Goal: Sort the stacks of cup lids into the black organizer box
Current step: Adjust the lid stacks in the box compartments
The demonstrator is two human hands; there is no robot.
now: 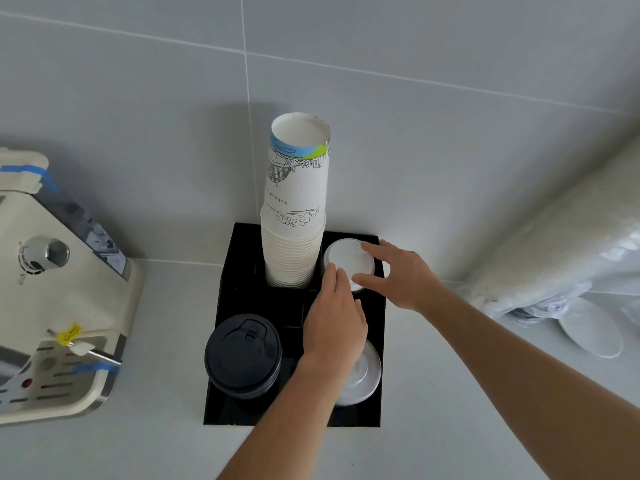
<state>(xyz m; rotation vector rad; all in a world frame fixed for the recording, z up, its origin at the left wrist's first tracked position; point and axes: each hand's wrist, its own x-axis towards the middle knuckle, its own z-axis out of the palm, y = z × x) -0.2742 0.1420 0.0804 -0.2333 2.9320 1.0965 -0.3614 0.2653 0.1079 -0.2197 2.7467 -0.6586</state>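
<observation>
Holding: the white lid stack [349, 259] is gripped at its rim by curled fingers of both hands.
Right hand [398, 275]: thumb and fingers are set round the stack from 3 o'clock.
Left hand [334, 317]: fingertips are pressed on the stack from 7 o'clock.
White lid stack: it is placed in the back right compartment of the black organizer box [221, 386].
Neighbours: paper cups [296, 216] at 9 o'clock of the stack, black lids [242, 355] at 7 o'clock, clear lids [363, 375] at 6 o'clock.
Outside: a coffee machine [52, 306] is seen at 9 o'clock of the box.
</observation>
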